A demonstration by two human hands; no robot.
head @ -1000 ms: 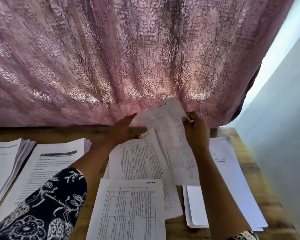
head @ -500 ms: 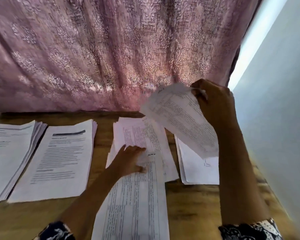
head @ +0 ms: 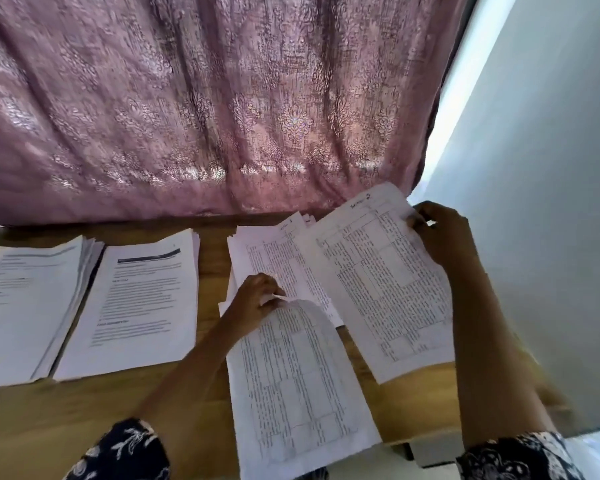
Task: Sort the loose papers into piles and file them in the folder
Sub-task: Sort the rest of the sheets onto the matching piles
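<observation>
My right hand (head: 442, 237) pinches the top right corner of a printed table sheet (head: 381, 282) and holds it low over the right side of the wooden table (head: 84, 410). My left hand (head: 253, 304) pinches the curled top edge of another table sheet (head: 291, 393) that lies near the front edge. Behind it lies a pile of similar table pages (head: 267, 251). Two stacks of text pages lie on the left: one at the far left (head: 25, 306), one beside it with a dark heading bar (head: 139, 306). No folder is in view.
A pink patterned curtain (head: 205, 105) hangs right behind the table. A pale wall (head: 551, 168) stands close on the right. A small grey box-like thing (head: 430, 448) sits at the table's front right corner.
My right hand has brought its sheet down from the air and to the right, over the pile there. My left hand has gone from lying flat on the near sheet to pinching its top edge.
</observation>
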